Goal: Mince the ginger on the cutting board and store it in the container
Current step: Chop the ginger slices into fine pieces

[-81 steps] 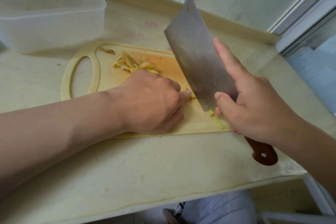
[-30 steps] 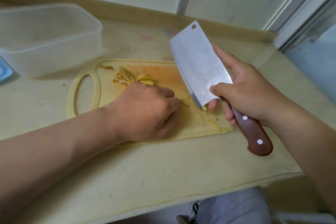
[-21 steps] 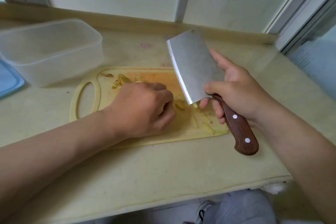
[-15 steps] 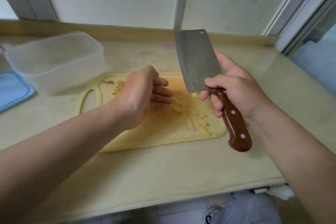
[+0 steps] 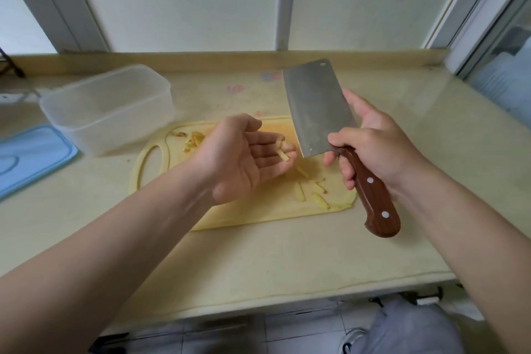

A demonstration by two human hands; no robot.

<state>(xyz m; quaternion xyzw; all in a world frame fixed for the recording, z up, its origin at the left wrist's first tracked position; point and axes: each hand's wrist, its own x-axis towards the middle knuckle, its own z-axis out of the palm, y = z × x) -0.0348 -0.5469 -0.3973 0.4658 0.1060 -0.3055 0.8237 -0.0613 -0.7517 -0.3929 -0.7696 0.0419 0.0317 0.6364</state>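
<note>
A pale yellow cutting board point(image 5: 258, 213) lies on the counter with ginger strips point(image 5: 316, 195) scattered at its right end and ginger peelings point(image 5: 194, 139) at its far left. My left hand point(image 5: 244, 158) hovers above the board, palm up, fingers straight, with a few ginger strips point(image 5: 283, 152) lying on the fingertips. My right hand point(image 5: 376, 144) grips the wooden handle of a cleaver point(image 5: 316, 106), blade raised off the board and pointing away from me. A clear plastic container point(image 5: 109, 106) stands empty to the left of the board.
A blue lid point(image 5: 31, 158) lies at the far left beside the container. The counter's front edge point(image 5: 287, 299) runs below the board, with floor and a grey trouser leg beneath. A wall and window frames close off the back and right.
My left hand lifted off the board and turned palm up with ginger strips on its fingers. The cleaver rose from the cutting position and now is held above the board.
</note>
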